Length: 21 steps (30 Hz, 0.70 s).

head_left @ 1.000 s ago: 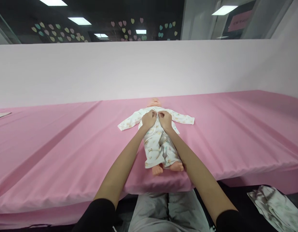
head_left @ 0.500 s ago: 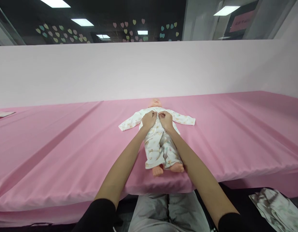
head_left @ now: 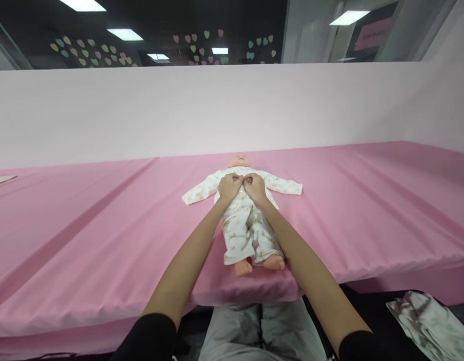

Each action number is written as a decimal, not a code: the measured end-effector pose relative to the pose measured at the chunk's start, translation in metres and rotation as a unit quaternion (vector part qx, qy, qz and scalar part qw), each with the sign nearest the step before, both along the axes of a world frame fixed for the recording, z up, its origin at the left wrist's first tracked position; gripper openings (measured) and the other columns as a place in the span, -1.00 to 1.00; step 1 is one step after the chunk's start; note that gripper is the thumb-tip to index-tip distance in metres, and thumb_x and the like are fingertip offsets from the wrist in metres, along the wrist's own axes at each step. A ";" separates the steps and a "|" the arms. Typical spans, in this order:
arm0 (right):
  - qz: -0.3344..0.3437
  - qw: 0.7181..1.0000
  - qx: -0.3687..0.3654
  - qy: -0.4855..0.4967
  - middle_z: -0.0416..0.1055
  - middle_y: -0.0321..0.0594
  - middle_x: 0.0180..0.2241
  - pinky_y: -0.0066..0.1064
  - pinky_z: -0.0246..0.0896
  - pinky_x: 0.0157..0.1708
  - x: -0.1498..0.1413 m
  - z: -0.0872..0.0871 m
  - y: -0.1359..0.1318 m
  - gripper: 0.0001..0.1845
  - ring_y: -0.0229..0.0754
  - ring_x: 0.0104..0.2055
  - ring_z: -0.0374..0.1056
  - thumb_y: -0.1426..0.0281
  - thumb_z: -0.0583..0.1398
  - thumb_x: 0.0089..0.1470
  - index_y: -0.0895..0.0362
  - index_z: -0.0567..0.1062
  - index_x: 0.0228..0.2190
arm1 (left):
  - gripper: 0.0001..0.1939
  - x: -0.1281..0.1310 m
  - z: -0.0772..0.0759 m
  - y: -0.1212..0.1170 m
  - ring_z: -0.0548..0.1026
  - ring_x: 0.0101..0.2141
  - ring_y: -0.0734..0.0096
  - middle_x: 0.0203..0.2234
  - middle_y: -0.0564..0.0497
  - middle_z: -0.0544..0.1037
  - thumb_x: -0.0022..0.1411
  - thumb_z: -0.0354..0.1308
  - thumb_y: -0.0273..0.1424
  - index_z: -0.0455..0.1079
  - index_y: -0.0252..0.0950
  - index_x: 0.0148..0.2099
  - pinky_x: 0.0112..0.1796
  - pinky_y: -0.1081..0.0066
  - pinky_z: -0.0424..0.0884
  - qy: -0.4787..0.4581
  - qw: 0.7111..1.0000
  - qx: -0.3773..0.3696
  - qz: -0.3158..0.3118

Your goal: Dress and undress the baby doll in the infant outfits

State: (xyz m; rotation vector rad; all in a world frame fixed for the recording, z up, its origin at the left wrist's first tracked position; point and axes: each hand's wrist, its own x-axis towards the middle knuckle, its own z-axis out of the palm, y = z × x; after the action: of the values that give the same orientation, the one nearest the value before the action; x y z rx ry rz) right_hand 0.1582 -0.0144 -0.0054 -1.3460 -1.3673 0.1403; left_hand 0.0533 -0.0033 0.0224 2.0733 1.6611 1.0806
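A baby doll (head_left: 243, 267) lies on its back, head toward the wall and bare feet at the near edge. It wears a white printed baby shirt (head_left: 204, 189) with long sleeves spread to both sides, and matching trousers (head_left: 237, 235). Over the upper chest, my left hand (head_left: 230, 186) pinches the shirt's front edge. Close against it, my right hand (head_left: 255, 186) pinches the other side of the front opening. The fingertips of both hands meet at the middle. A small button (head_left: 240, 190) shows just below them; whatever fastener lies between the fingers is hidden.
Pink cloth (head_left: 104, 240) covers the wide surface under the doll, with folds running across it. A white wall (head_left: 217, 110) rises behind. Folded printed cloth (head_left: 431, 321) lies lower right, beyond the surface's edge. A flat pale item (head_left: 2, 179) rests at the far left.
My two hands have come closer together over the chest, so the fingertips now touch. The doll and its clothes keep their place, and the view has shifted slightly.
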 end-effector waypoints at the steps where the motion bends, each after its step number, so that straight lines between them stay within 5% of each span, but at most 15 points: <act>1: -0.004 1.000 0.001 -0.011 0.40 -0.26 -0.51 -0.40 0.17 -0.35 0.000 0.000 0.000 -0.87 -0.23 -0.43 0.28 0.44 0.07 -0.08 0.15 0.43 -0.53 | -0.73 0.000 0.000 0.000 0.48 -0.26 0.31 -0.34 0.04 0.58 0.11 0.01 -0.21 0.49 -0.18 -0.30 -0.29 0.43 0.30 -0.002 1.000 -0.003 0.001; 7: -0.020 0.998 0.004 -0.066 0.39 -0.23 -0.49 -0.34 0.14 -0.27 0.000 -0.001 0.004 -0.86 -0.20 -0.40 0.26 0.47 0.06 -0.06 0.15 0.42 -0.53 | -0.75 0.000 0.000 0.003 0.49 -0.29 0.30 -0.37 0.03 0.59 0.06 0.04 -0.25 0.51 -0.17 -0.32 -0.29 0.42 0.31 -0.011 1.000 -0.009 0.004; 21: 0.005 0.991 -0.122 0.054 0.39 -0.30 -0.57 -0.38 0.15 -0.39 -0.001 0.008 0.012 -0.86 -0.21 -0.47 0.29 0.40 0.11 -0.09 0.12 0.42 -0.60 | -0.73 -0.007 -0.002 0.011 0.48 -0.37 0.36 -0.46 0.01 0.57 0.02 0.04 -0.28 0.52 -0.28 -0.36 -0.32 0.46 0.32 -0.050 0.999 0.000 -0.019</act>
State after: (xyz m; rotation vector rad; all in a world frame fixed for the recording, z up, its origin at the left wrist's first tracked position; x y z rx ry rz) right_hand 0.1571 -0.0025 0.0026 -1.5112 -1.2967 0.3923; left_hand 0.0462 0.0077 0.0203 2.0074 1.5673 1.1519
